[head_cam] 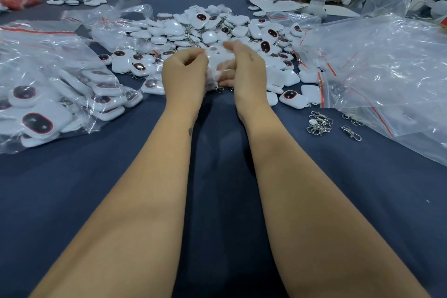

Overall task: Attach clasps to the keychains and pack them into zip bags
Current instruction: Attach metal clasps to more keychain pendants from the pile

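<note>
Both hands meet just in front of the loose heap of white keychains (217, 29): the left hand (185, 72) and right hand (246, 68) have their fingers curled onto a small clear zip bag (219, 68) holding a white keychain, which sits between the two grips and touches both. A metal ring hangs out below the bag. Spare clasps (319, 122) lie to the right of the heap's near edge, and a filled bag (48, 94) lies to its left, all on the blue table (217, 152).
</note>
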`<state>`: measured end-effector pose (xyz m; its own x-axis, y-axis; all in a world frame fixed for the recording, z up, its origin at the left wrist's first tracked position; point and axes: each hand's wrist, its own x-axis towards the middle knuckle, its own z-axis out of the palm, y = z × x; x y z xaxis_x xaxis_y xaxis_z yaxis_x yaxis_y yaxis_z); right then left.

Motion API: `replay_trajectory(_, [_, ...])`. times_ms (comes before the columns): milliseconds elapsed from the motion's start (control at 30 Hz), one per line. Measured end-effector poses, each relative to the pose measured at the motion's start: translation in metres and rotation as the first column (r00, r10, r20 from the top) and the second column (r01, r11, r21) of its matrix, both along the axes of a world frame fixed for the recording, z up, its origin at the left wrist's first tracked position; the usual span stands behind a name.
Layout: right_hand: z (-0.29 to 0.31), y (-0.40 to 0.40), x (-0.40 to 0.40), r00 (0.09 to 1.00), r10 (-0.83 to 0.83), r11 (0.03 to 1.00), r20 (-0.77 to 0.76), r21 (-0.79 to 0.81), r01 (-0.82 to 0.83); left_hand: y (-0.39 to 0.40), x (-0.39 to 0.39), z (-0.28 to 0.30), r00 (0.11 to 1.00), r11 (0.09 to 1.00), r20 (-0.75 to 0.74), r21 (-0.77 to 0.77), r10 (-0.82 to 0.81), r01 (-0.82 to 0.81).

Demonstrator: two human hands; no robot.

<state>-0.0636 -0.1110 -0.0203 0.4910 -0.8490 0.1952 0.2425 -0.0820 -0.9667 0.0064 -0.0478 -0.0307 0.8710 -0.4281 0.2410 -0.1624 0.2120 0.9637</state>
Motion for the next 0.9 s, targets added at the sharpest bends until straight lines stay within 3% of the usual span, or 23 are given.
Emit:
replay_trajectory(100, [0.001,-0.005,-0.002,0.995,-0.042,0.999,0.088,0.029,0.040,0.000,0.005,-0.001,0.988,0.993,-0.100,-0.017,0.114,-0.116])
replay_trajectory(233, [-0.010,-0.009,0.000,0.969,-0.190,0.966,-0.158,-0.204,0.156,0.003,0.012,0.003,0.935,0.930,-0.177,-0.155,0.306,-0.333])
replay_trajectory(333, [-0.018,-0.010,0.003,0.894,-0.206,0.882,-0.398,-0.471,-0.006,0.005,0.004,0.008,0.930,0.893,-0.103,-0.258,0.353,-0.368])
replay_trajectory(433, [-0.024,-0.009,0.007,0.683,-0.373,0.627,-0.628,-0.713,-0.314,0.005,-0.003,0.009,0.932,0.905,0.041,-0.261,0.359,-0.337])
replay_trajectory(500, [-0.027,-0.008,0.008,0.602,-0.458,0.537,-0.654,-0.744,-0.399,0.003,-0.006,0.005,0.958,0.952,0.122,-0.196,0.260,-0.233])
replay_trajectory(600, [-0.026,-0.006,0.007,0.608,-0.485,0.584,-0.628,-0.751,-0.309,-0.004,-0.009,-0.001,0.987,0.999,0.159,0.042,0.006,-0.013])
replay_trajectory(667, [-0.026,-0.006,0.008,0.574,-0.534,0.538,-0.621,-0.773,-0.336,-0.006,-0.009,-0.004,0.986,0.983,0.142,0.175,-0.083,0.057])
replay_trajectory(800, [-0.027,-0.005,0.007,0.561,-0.597,0.440,-0.574,-0.819,-0.369,-0.005,-0.005,-0.007,0.988,0.966,0.155,0.257,-0.020,-0.021])
replay_trajectory(900, [-0.026,-0.005,0.007,0.587,-0.603,0.439,-0.541,-0.839,-0.321,-0.003,-0.004,-0.008,0.974,0.923,0.226,0.370,0.021,-0.105])
